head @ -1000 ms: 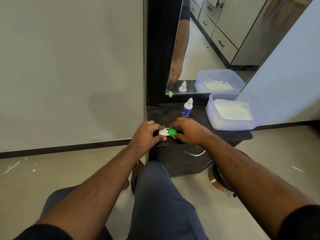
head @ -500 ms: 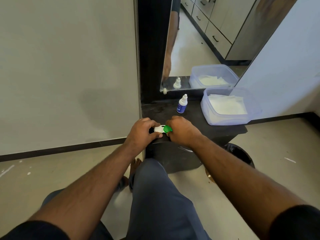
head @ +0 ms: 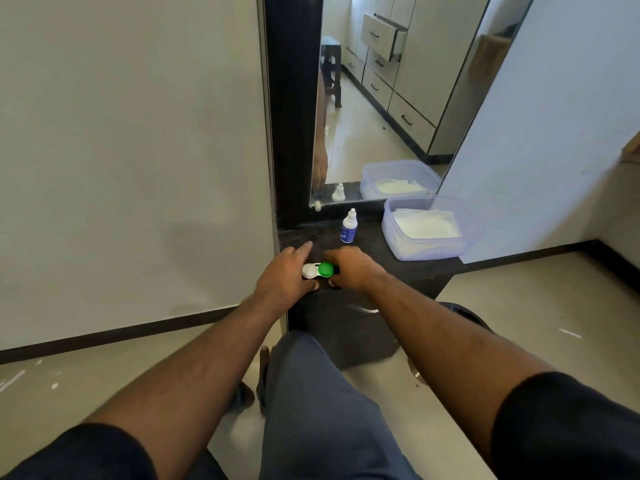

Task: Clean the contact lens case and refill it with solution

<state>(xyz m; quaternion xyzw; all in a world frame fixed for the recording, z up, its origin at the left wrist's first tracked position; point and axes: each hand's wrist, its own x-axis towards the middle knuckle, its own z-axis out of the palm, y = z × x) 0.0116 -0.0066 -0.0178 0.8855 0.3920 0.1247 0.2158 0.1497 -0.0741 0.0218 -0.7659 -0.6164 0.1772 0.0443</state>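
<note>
The contact lens case (head: 318,270) lies left-right between both hands: left hand (head: 284,276) holds the white end with forefinger extended, right hand (head: 353,268) grips the green cap (head: 325,268).

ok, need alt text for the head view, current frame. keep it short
Seen from above, a person's left hand and right hand hold a contact lens case with one white and one green cap at the front edge of a dark cabinet top. Behind stand a small solution bottle, a translucent tub of white wipes and a mirror.
</note>
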